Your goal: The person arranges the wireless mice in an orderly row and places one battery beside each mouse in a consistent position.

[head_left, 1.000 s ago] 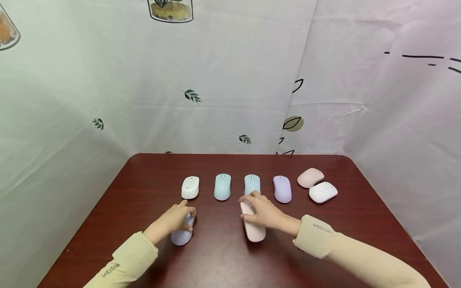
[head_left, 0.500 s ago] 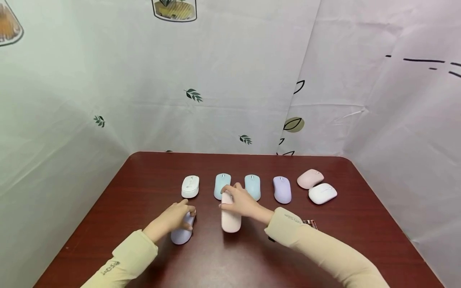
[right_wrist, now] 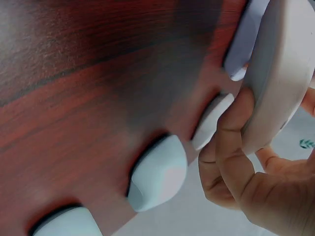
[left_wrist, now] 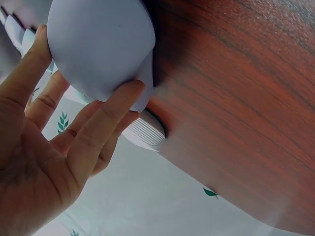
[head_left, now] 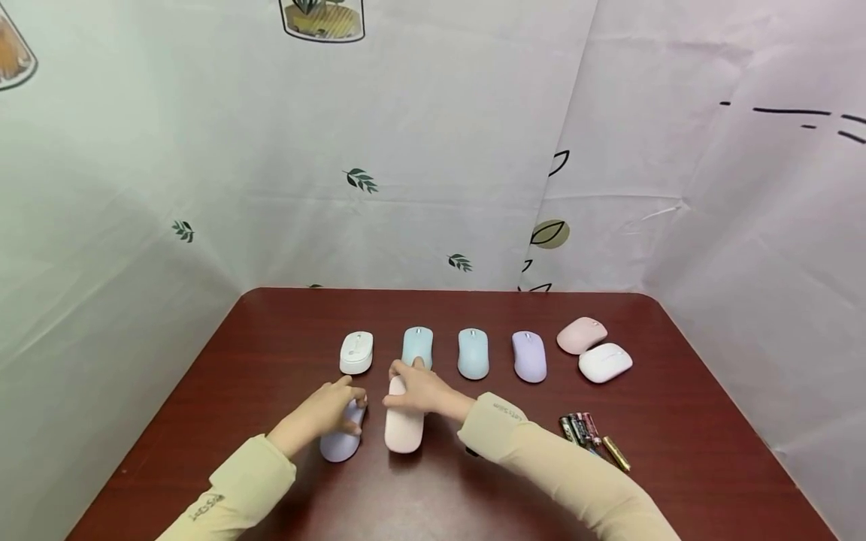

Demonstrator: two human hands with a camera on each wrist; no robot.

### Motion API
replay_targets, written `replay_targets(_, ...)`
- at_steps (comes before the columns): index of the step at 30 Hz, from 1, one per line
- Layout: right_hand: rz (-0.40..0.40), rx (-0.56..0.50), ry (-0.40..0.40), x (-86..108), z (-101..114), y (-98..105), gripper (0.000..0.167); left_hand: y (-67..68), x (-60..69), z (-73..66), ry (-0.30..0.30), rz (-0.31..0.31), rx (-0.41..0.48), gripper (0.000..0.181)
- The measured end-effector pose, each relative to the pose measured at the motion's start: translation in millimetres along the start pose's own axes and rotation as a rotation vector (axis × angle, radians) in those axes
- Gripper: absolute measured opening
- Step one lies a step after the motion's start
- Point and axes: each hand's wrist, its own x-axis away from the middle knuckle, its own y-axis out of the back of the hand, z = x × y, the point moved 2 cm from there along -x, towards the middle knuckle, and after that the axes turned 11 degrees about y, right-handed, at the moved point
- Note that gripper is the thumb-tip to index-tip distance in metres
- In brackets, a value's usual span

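Observation:
My left hand [head_left: 325, 409] grips a lavender computer mouse [head_left: 338, 447] by its sides, left of the table's middle. In the left wrist view that mouse [left_wrist: 101, 44] sits between thumb and fingers, close to the wood. My right hand [head_left: 422, 391] pinches a pale pink mouse [head_left: 404, 432] from both sides, just right of the left hand's mouse. The right wrist view has this pink mouse [right_wrist: 288, 69] tilted and raised off the table. Behind the hands lie a white mouse [head_left: 356, 352] and a light blue mouse [head_left: 417, 346], its front end partly hidden by my right fingers.
Farther right in the row lie another light blue mouse [head_left: 473, 353] and a lavender mouse [head_left: 530, 356]. A pink mouse [head_left: 582, 335] touches or nearly touches a white mouse [head_left: 605, 363] at the right. Several batteries [head_left: 588, 432] lie beyond my right sleeve. A patterned cloth [head_left: 419, 150] hangs behind the table.
My right hand has carried the pale pink mouse leftward, toward the left hand. The batteries have come out from behind the right sleeve. My left hand stays in place on its mouse.

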Motion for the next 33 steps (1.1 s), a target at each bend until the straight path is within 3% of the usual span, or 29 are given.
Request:
replay_targets(7,0.037,0.093,-0.094,-13.4,-8.2,-13.3,0.028,1.2,0.9,1.2,0.006,-0.011,0.005,0.034)
replay_targets(17,0.104,0.101,-0.238,-16.4,-14.2,-21.9,0.03,0.7,2.7,-1.3,0.013,-0.01,0.023,0.034)
replay_targets(28,0.135,0.148,-0.241,-11.5,-10.7,-27.6,0.033,0.3,2.1,-2.2,0.026,0.007,0.018,0.034)
replay_targets(33,0.131,0.278,-0.205,-11.7,-6.6,-30.1,0.042,-0.8,2.2,-1.2,0.008,-0.006,0.009,0.034)
